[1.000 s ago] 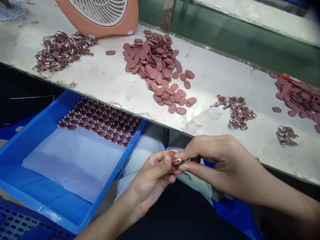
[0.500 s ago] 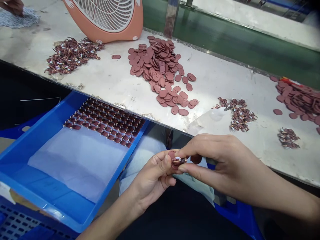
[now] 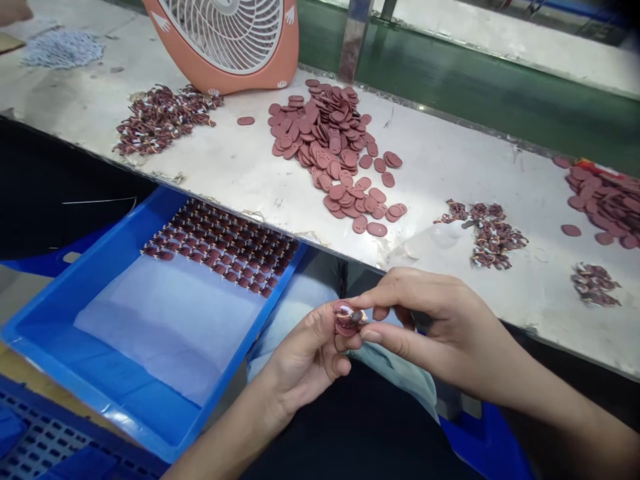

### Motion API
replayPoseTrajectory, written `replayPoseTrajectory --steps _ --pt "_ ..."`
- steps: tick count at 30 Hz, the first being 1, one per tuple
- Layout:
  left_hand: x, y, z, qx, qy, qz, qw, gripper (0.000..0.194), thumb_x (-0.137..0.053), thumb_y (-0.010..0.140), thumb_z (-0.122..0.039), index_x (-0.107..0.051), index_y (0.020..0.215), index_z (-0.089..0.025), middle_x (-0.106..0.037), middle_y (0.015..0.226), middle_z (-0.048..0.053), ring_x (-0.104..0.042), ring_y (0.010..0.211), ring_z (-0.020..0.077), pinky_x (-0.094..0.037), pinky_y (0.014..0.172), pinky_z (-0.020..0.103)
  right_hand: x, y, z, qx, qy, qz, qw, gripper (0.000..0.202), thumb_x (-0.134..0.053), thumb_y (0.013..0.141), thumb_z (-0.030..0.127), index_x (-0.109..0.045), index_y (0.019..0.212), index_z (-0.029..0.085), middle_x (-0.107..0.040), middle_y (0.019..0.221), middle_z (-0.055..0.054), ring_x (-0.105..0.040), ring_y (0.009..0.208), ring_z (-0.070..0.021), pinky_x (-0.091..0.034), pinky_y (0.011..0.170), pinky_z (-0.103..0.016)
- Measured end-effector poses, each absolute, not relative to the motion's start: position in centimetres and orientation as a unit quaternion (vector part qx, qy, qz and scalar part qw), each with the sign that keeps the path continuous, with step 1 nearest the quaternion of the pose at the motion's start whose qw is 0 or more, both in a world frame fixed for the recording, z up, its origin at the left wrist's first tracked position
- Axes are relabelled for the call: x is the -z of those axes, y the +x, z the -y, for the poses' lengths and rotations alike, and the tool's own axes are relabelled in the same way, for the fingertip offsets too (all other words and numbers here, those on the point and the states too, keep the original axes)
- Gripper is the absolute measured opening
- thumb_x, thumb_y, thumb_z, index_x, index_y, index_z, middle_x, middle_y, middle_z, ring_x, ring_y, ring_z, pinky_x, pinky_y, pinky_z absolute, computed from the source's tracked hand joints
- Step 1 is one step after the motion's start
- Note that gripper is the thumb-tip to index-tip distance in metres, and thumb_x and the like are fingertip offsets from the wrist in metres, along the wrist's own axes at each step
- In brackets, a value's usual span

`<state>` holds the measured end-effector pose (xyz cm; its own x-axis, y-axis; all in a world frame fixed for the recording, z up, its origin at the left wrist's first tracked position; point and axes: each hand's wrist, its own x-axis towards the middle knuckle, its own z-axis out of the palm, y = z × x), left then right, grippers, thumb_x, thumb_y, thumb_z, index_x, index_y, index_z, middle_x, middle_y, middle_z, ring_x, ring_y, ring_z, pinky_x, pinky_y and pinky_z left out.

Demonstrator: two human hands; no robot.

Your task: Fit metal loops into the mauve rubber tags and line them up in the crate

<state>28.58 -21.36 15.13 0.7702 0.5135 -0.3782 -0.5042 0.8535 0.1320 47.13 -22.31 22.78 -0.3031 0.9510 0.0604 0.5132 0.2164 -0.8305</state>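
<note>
The left hand [image 3: 310,353] is gripping a reddish-brown oval disc [image 3: 345,330], a knotted piece [image 3: 354,316] lying across it. The right hand's [image 3: 440,320] thumb and forefinger are flanking the knot; I'm not able to tell whether they're gripping. Beyond both hands, a disc pile [image 3: 330,143] is spreading; leftward, a blue tray [image 3: 120,380] is sitting.

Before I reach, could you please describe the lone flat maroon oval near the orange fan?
Find the orange, white-grilled fan on the pale tabletop. In front of its base, between the tangled brown heap and the maroon pile, lies the flat maroon oval, touching no other piece.
</note>
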Motion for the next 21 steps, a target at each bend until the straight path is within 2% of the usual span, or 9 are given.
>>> replayPoseTrajectory --steps 4,6,10,13,15,18,21 --pt "-14.8 28.2 20.9 -0.272 0.031 -0.205 0.940 0.024 -0.082 0.075 -0.036 -0.077 0.088 -0.016 -0.077 0.083 0.002 -0.071 0.068 0.0072 -0.056 0.050 0.010 -22.4 46.6 22.0 -0.376 -0.493 0.718 0.316 0.016 -0.068 0.091 0.021 -0.073 0.106 0.026 -0.067 0.080 0.004 -0.059 0.070 -0.0051 -0.046 0.064 -0.017" --pt "-14.8 28.0 20.7 -0.270 0.044 -0.209 0.939 0.032 -0.081 0.075 -0.042 -0.077 0.093 -0.016 -0.076 0.088 0.004 -0.071 0.073 0.0093 -0.056 0.049 0.011 -22.2 46.3 21.9 -0.368 -0.490 0.718 0.330 0.016 -0.068 0.091 0.018 -0.072 0.105 0.024 -0.066 0.080 0.004 -0.059 0.069 -0.0052 -0.047 0.063 -0.017" --pt "-15.0 27.7 20.5 -0.336 0.105 -0.286 0.892 0.051 -0.083 0.068 -0.052 -0.074 0.108 -0.020 -0.072 0.097 0.005 -0.069 0.075 0.0119 -0.056 0.048 0.014 -21.0 45.1 21.8 -0.231 -0.502 0.745 0.374 0.017 -0.067 0.089 0.012 -0.070 0.104 0.019 -0.064 0.077 0.001 -0.057 0.069 -0.0077 -0.047 0.062 -0.019" --pt "-15.3 27.6 20.8 -0.454 0.188 -0.382 0.783 0.040 -0.090 0.063 -0.042 -0.074 0.092 -0.021 -0.067 0.082 -0.001 -0.057 0.059 0.0067 -0.051 0.046 0.014 -19.4 43.9 21.8 -0.069 -0.497 0.771 0.391 0.020 -0.069 0.088 0.010 -0.067 0.107 0.013 -0.065 0.079 -0.003 -0.055 0.071 -0.0117 -0.048 0.064 -0.024" --pt "-15.4 27.5 20.9 -0.491 0.225 -0.414 0.733 0.033 -0.091 0.062 -0.036 -0.072 0.083 -0.021 -0.063 0.073 -0.004 -0.049 0.052 0.0048 -0.046 0.043 0.014 -18.3 43.0 21.6 -0.006 -0.476 0.787 0.393 0.024 -0.069 0.087 0.008 -0.065 0.110 0.011 -0.066 0.080 -0.006 -0.055 0.071 -0.0142 -0.048 0.064 -0.028" --pt "-15.5 27.3 20.8 -0.506 0.234 -0.444 0.701 0.027 -0.089 0.066 -0.034 -0.069 0.078 -0.021 -0.062 0.070 -0.005 -0.044 0.048 0.0038 -0.041 0.041 0.014 -17.0 41.7 21.0 0.021 -0.448 0.805 0.388 0.027 -0.069 0.087 0.008 -0.064 0.114 0.009 -0.066 0.078 -0.007 -0.053 0.070 -0.0163 -0.047 0.062 -0.030" --pt "-15.4 26.9 20.5 -0.513 0.229 -0.478 0.676 0.025 -0.084 0.071 -0.038 -0.067 0.078 -0.020 -0.064 0.074 -0.003 -0.046 0.050 0.0043 -0.039 0.042 0.015 -16.5 40.4 20.3 0.025 -0.433 0.818 0.378 0.026 -0.069 0.086 0.008 -0.064 0.112 0.008 -0.067 0.077 -0.007 -0.052 0.067 -0.0169 -0.045 0.059 -0.031"
